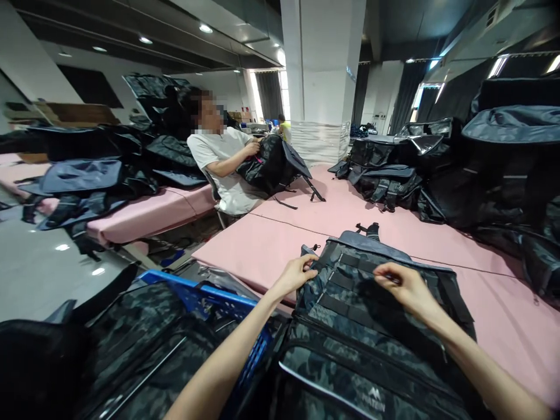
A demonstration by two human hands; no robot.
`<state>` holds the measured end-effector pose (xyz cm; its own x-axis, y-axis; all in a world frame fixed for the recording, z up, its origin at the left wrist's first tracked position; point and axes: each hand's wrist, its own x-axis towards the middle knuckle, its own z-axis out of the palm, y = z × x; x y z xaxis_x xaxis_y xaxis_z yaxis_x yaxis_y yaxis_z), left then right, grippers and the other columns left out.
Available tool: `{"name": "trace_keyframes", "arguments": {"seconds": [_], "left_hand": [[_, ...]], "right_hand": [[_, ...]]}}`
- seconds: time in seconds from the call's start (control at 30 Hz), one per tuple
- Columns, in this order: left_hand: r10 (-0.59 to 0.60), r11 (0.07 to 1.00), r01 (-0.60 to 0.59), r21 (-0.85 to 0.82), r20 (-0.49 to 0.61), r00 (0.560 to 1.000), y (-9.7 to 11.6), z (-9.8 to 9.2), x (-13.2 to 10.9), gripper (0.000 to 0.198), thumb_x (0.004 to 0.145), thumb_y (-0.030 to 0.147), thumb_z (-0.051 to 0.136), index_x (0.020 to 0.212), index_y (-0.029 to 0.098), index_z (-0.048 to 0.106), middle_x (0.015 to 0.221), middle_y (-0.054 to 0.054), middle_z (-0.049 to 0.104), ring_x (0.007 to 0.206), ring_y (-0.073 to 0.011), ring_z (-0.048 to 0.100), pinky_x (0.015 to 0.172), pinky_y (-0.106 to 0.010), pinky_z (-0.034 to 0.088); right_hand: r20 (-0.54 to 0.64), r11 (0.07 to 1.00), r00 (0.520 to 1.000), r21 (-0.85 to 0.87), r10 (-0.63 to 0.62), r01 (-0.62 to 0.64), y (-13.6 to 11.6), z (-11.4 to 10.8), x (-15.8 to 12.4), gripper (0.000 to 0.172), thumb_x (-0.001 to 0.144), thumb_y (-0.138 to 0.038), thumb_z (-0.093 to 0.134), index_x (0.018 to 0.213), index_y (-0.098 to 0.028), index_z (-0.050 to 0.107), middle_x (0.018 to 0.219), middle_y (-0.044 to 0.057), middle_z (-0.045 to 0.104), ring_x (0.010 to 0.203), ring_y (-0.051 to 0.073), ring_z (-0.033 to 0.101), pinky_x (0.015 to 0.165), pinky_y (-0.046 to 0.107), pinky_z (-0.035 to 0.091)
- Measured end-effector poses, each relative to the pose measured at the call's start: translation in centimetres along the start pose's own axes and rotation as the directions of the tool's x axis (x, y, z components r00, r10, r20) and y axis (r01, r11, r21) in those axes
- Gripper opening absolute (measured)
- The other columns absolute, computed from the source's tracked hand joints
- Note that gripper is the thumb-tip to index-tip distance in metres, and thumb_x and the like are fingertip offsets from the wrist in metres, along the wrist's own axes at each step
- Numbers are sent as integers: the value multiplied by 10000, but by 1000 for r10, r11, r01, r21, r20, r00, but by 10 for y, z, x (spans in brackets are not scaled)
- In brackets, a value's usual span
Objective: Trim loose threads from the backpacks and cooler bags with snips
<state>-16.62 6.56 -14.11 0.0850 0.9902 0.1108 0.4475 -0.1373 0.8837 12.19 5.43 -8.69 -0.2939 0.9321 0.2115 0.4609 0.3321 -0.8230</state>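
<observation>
A dark camouflage backpack (pixel 350 326) lies on the pink table (pixel 271 239) in front of me, its front panel facing up. My left hand (pixel 297 273) pinches the upper left edge of its front pocket near a small toggle. Fingers curled, my right hand (pixel 400 283) grips the pocket's upper edge at the right.
A blue crate (pixel 205 294) with more camouflage bags stands at my left. A person in a white shirt (pixel 219 163) sits across the table handling a black bag (pixel 271 163). Piles of dark bags (pixel 490 169) fill the right side. A white pillar (pixel 321 76) rises behind.
</observation>
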Motion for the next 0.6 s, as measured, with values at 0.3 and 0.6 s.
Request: {"name": "trace_keyframes", "arguments": {"seconds": [0.3,0.6], "left_hand": [[-141,782,124,-611,21,990,-17,5,-2,431,564,232,684,970,91,653,614,27,539,567,-81,474,571,-201,371],[-141,748,82,-659,-37,989,-18,12,1,372,553,228,697,899,91,695,525,50,459,495,-59,391,506,-196,295]], "right_hand": [[208,785,942,-520,-264,335,-22,111,47,275,727,-97,492,953,-214,595,969,44,608,699,150,581,560,231,345],[12,973,983,-141,-183,182,-6,125,53,126,763,-240,474,668,-172,521,614,2,516,556,118,464,538,225,329]]}}
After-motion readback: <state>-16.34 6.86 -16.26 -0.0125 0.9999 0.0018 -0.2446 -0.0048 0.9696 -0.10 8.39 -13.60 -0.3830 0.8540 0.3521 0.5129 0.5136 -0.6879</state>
